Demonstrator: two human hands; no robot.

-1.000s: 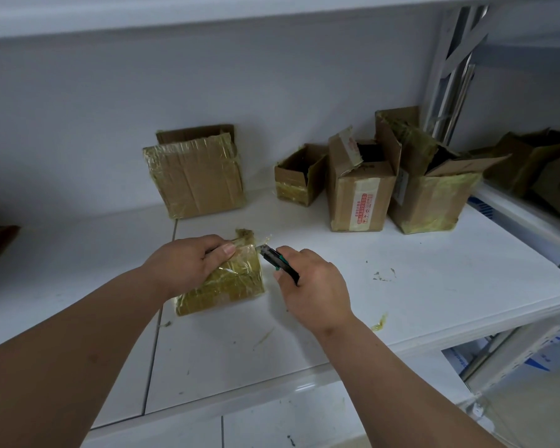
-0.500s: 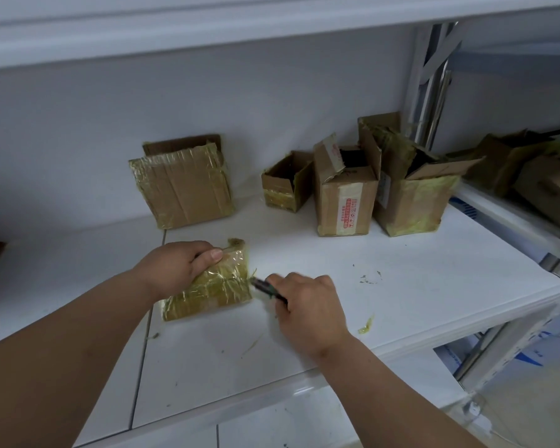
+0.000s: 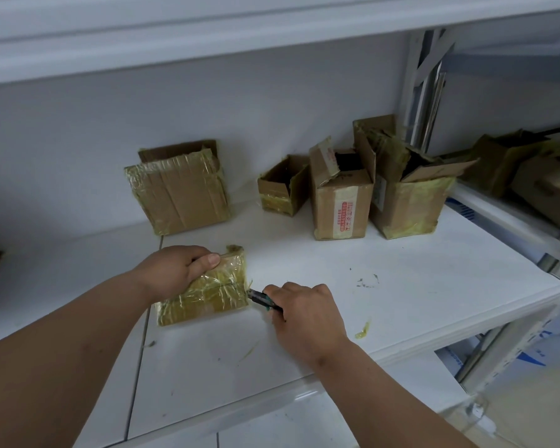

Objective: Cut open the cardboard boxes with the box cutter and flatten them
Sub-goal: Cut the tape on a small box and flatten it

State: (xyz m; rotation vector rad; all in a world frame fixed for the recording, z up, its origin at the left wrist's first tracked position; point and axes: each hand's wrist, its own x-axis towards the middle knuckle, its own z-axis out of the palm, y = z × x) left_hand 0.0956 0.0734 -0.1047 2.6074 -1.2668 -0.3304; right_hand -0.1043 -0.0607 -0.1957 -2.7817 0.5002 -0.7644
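On the white shelf [image 3: 304, 318] lies the small taped box [image 3: 207, 291], our landmark. Our left hand [image 3: 175, 270] grips its far left corner, fingers curled over the top edge, thumb on the upper face. Our right hand [image 3: 304, 313], just right of the box, is closed around the box cutter [image 3: 262, 298], whose tip touches the box's right edge. Behind the box, against the wall, a flat taped box [image 3: 178, 195] leans; behind and to the right stand three opened boxes: a small one [image 3: 282, 189], a labelled one [image 3: 341, 205] and a larger one [image 3: 408, 202]. Bare shelf surface extends right of the box to the shelf's front edge.
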